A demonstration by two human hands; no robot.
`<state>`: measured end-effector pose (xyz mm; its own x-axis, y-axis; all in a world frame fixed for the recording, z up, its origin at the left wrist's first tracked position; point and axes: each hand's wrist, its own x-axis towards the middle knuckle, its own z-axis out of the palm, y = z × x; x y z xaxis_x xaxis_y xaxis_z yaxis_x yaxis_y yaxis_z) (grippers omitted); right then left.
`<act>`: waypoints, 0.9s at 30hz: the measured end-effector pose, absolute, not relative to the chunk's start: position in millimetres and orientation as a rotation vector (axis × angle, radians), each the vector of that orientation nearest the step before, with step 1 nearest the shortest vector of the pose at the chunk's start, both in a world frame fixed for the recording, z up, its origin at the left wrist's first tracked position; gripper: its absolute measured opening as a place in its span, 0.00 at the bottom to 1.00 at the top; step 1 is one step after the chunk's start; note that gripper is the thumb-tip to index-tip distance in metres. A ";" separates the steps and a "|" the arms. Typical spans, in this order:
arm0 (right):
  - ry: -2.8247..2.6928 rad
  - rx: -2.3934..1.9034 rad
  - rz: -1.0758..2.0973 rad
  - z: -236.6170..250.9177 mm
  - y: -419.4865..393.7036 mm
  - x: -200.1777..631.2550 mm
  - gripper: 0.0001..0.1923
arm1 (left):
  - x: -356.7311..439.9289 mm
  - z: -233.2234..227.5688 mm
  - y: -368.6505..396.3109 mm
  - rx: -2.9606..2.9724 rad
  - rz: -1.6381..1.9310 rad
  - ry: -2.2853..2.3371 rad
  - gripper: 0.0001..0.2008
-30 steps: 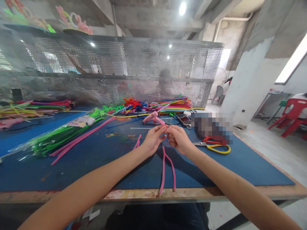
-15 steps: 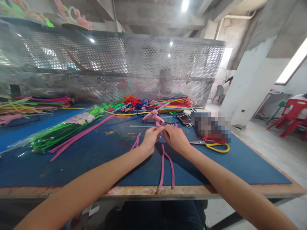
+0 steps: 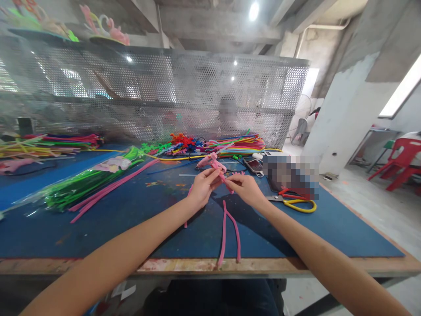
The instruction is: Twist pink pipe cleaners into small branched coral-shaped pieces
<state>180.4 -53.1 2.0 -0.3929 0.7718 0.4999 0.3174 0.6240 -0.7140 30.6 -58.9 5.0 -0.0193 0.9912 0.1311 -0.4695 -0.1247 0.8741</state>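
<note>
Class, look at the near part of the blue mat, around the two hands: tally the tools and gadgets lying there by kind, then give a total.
Glue gun: 1
Pliers with yellow handles: 1
Phone: 1
Total: 3

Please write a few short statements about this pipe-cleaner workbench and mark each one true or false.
1. Both hands pinch the same pink pipe cleaner above the mat. True: the left hand and right hand meet on the pink pipe cleaner.
2. The yellow-handled pliers lie to the left of the left hand. False: the yellow-handled pliers lie to the right of the right hand.
3. The table is covered by a red mat. False: the mat is blue.
4. A bundle of green pipe cleaners lies at the left of the table. True: the green pipe cleaners lie there, with pink ones alongside.
5. A pink glue gun sits beyond the hands. True: the glue gun is behind them.
</note>
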 end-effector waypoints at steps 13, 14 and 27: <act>-2.054 -0.958 -0.328 10.3 -53.6 193.1 0.11 | 29.4 7.4 -60.7 1.087 1.305 0.886 0.15; -2.041 -0.960 -0.348 10.9 -53.5 194.4 0.11 | 29.3 7.8 -61.2 1.121 1.255 0.878 0.14; -1.557 -0.898 0.992 9.1 -45.4 192.6 0.19 | 27.9 7.7 -60.0 1.048 1.157 0.779 0.14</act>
<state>192.6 -45.4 9.1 -0.1834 0.9137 0.3627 0.0575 0.3783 -0.9239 27.9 -60.0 7.7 0.2502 0.9678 0.0277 -0.3392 0.0609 0.9387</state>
